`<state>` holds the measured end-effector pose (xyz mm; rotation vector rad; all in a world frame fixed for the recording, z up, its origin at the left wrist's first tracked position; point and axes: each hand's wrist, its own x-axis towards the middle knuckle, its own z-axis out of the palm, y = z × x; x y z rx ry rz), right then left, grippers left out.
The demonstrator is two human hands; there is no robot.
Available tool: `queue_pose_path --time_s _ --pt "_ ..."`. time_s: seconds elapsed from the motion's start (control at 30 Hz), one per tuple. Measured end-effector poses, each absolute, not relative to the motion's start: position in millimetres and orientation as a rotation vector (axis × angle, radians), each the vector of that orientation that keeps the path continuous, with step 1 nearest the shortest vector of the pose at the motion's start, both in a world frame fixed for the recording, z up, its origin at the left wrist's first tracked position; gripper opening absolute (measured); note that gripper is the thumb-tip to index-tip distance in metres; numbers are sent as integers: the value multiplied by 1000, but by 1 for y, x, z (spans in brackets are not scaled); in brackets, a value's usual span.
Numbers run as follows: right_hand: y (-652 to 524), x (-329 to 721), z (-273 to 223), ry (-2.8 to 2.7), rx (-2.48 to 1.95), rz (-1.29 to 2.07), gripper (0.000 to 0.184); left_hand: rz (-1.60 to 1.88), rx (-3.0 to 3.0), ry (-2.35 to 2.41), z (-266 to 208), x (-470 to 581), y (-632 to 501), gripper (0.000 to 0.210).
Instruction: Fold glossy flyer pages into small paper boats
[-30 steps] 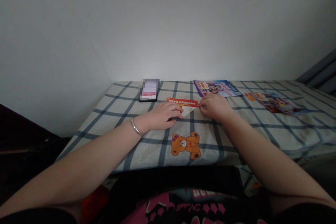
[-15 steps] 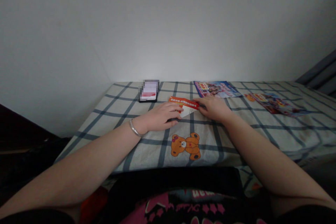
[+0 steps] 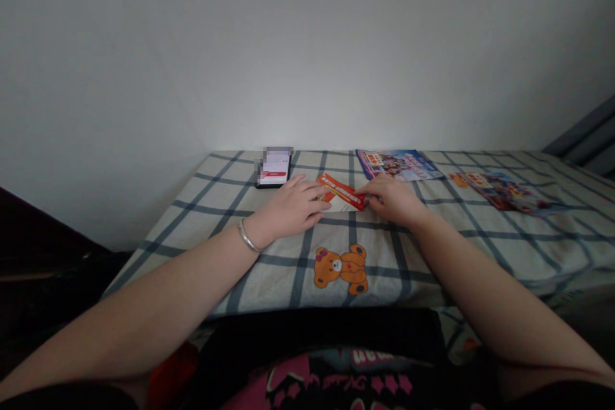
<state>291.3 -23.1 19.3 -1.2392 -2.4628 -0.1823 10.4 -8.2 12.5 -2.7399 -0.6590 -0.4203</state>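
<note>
A folded leaflet (image 3: 342, 192), red-orange and white with a line of white printed characters, lies on the checked cloth (image 3: 269, 269) between my hands. My left hand (image 3: 294, 210), with a silver bangle at the wrist, rests over its left end, fingers stretched out and slightly apart. At the right end, my right hand (image 3: 393, 200) pinches the leaflet's edge between thumb and fingers. The fingers of both hands cover parts of the leaflet.
Behind my left hand lies a phone (image 3: 275, 168), its lit screen partly blurred. A colourful flyer (image 3: 403, 165) is just beyond my right hand, and other printed flyers (image 3: 512, 192) lie farther right. A white wall (image 3: 307, 64) rises along the back edge.
The leaflet has turned slightly, its right end now nearer me. My left hand's fingers have spread and shifted a little away from me. My right hand has barely moved.
</note>
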Motion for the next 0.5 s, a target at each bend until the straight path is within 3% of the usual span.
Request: queue_pose_path --time_s 0.1,0.27,0.5 --pt "-20 295 17 -2456 -1166 -130 38 -446 -2701 -718 10 10 -8 27" --pt "-19 296 15 -2462 -1071 -44 17 -471 -2657 -842 9 9 -9 27" --pt "-29 272 15 -2395 -886 -147 8 -470 -2606 -893 10 12 -9 25"
